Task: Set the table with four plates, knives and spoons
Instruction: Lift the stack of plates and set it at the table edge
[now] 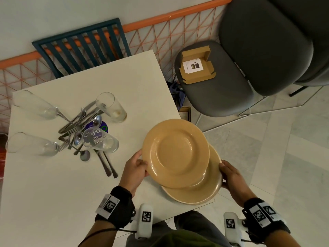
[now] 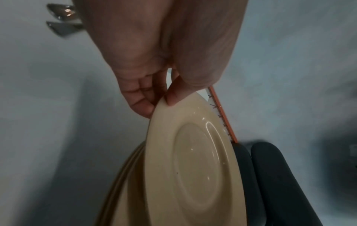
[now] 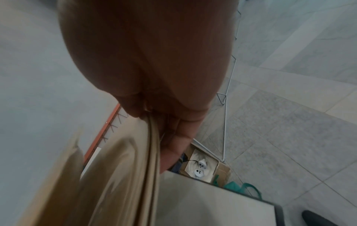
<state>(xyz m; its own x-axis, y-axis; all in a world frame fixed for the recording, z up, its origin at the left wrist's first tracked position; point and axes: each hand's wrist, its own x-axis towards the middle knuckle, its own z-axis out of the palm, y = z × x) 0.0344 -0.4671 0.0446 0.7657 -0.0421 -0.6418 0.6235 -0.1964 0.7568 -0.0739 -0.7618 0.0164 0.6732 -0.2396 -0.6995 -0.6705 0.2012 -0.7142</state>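
Observation:
A tan top plate (image 1: pixel 175 152) is lifted off a stack of tan plates (image 1: pixel 204 191) at the table's near right corner. My left hand (image 1: pixel 138 166) pinches the top plate's left rim, thumb on top; in the left wrist view the left hand (image 2: pixel 160 100) grips the top plate (image 2: pixel 193 160) above the stack (image 2: pixel 123 175). My right hand (image 1: pixel 229 175) grips the stack's right rim, and in the right wrist view the right hand (image 3: pixel 164 137) curls round the stack (image 3: pixel 119 175). A heap of knives, forks and spoons (image 1: pixel 83 132) lies at the table's left.
Several glasses (image 1: pixel 110 107) lie around the cutlery on the white table (image 1: pixel 62 193). A blue slatted chair (image 1: pixel 83 45) stands at the far side. A grey chair (image 1: pixel 213 91) with an open cardboard box (image 1: pixel 195 68) stands to the right. An orange railing (image 1: pixel 160 20) runs behind.

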